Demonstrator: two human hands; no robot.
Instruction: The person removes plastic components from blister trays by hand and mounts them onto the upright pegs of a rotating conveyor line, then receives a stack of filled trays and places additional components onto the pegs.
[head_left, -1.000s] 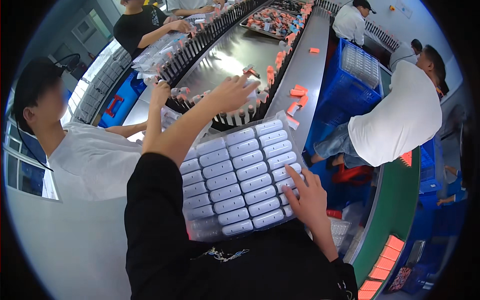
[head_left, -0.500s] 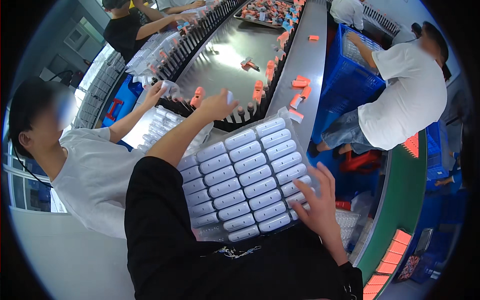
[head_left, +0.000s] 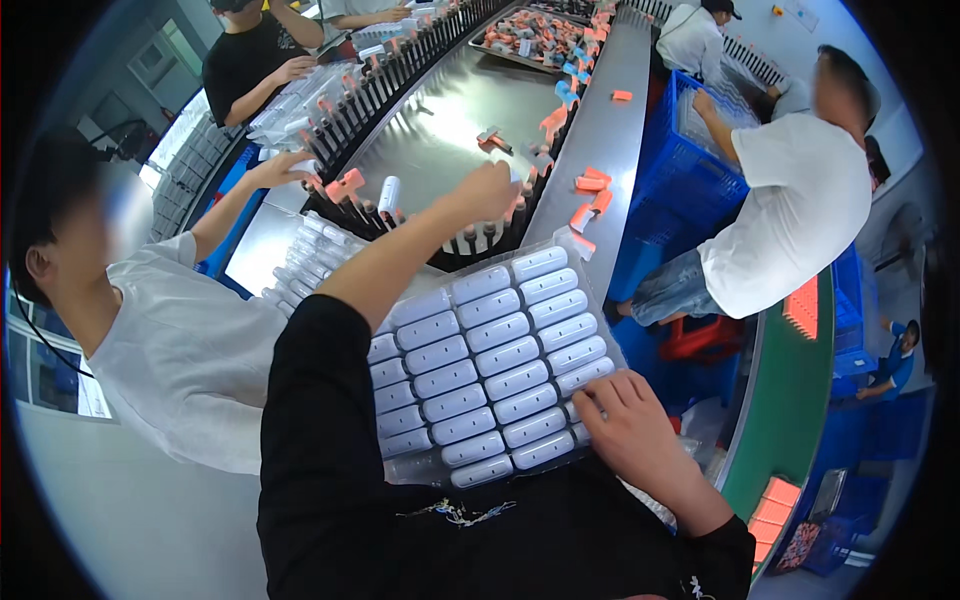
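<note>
My left hand reaches forward over the row of dark pegs. Its fingers are curled, with a sliver of white beside them; the back of the hand hides what they grip. An orange piece shows just below the fingertips. To its left, a white oval case stands on a peg. My right hand is closed at the right edge of a clear plastic tray, thumb and fingers bent over one of its end cases. Rows of glossy white oval cases fill the tray, which lies tilted in front of my body.
Orange pieces lie on the metal ledge. A pan of mixed parts sits far ahead. A co-worker at left reaches to the pegs; another leans over a blue crate. A green belt runs along the right.
My left hand has moved right and slightly forward; a white case now stands on a peg near where it was. My right hand, spread before, has come down and closed at the tray's edge.
</note>
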